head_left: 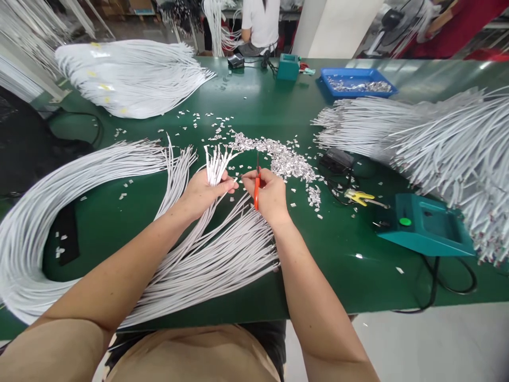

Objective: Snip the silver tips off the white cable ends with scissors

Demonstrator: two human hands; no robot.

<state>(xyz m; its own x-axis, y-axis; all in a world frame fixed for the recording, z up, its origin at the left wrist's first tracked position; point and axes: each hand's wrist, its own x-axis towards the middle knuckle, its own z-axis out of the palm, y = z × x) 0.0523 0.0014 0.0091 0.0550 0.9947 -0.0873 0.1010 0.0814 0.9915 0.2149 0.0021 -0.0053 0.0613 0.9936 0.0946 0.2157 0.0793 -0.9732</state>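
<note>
– Green desk point(322, 281) in a workshop, a person in white point(260, 24) & a person in red point(465, 26) beyond it. Hands?

– L hand point(207, 192) grips a bunch of white wires point(217, 165), ends poking up past the thumb. R hand point(272, 193) has scissors point(256, 193), orange handle, dark blade pointing away.

– R fingers doing anything else?

– Thumb + fingertip pinched near one wire's end, approx. level w/ the L thumb. Can't tell if they touch it.

– Other wires?

– More fanned on the desk under the hands, plus a big loop point(24, 239) to the L.

– Next out?

– Pile of silvery bits point(288, 159) just beyond the R hand, strays all round. R of that: black adapter point(337, 160), yellow-handled tool point(360, 198), teal box point(421, 241) w/ a green button point(405, 222).

– Far side?

– L, fat bundle point(127, 77) w/ yellow marks. Mid, 2nd teal box point(288, 68). R, blue tray point(358, 94) w/ more bits, & a tall stack of wires point(457, 132) nearer the R edge.
</note>
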